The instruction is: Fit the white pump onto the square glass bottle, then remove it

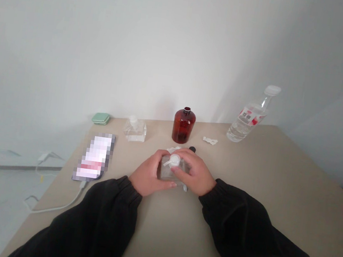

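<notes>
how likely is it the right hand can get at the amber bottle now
Probably yes: the amber bottle stands just beyond the right hand with nothing tall between, though it would first have to release the clear bottle it holds.

Bottles number four — two clear with white tops (one held bottle and one rear bottle), one amber bottle, one labelled bottle. Hands number two: one left hand, one right hand. Black sleeves: two. White scraps: two are discernible, one partly hidden. Phone: one. Green case: one. Small dark piece: one. Table: one. White cable: at least one — whether its visible runs join cannot be determined.
</notes>
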### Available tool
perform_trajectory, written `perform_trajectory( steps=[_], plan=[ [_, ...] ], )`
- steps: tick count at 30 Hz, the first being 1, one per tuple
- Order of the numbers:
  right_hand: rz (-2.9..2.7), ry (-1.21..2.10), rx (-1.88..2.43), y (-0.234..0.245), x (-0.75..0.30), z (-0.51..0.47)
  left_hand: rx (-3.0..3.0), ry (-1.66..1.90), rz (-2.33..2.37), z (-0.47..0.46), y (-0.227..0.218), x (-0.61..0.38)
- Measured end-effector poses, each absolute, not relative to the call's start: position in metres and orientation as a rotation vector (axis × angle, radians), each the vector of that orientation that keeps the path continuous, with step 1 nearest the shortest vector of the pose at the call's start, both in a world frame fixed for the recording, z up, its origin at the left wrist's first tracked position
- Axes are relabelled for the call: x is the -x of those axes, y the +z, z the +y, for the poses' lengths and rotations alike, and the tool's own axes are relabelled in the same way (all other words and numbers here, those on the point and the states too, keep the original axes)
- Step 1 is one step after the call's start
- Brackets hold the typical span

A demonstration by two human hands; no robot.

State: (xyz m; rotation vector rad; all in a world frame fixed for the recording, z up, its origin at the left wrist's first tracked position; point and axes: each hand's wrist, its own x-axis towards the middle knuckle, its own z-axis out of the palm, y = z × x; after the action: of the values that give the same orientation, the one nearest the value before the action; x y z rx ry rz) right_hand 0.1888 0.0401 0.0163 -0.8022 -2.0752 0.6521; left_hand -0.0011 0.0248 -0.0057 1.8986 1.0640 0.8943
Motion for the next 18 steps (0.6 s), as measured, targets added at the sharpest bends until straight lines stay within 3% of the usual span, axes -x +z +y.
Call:
perform_trajectory(
  steps=[18],
  plan=[
    [-2.059,0.681,0.831,0.0153,-0.1892,0.0402,-1.852,0.877,1.067,0.0235,-0.0039,-0.0002]
  ],
)
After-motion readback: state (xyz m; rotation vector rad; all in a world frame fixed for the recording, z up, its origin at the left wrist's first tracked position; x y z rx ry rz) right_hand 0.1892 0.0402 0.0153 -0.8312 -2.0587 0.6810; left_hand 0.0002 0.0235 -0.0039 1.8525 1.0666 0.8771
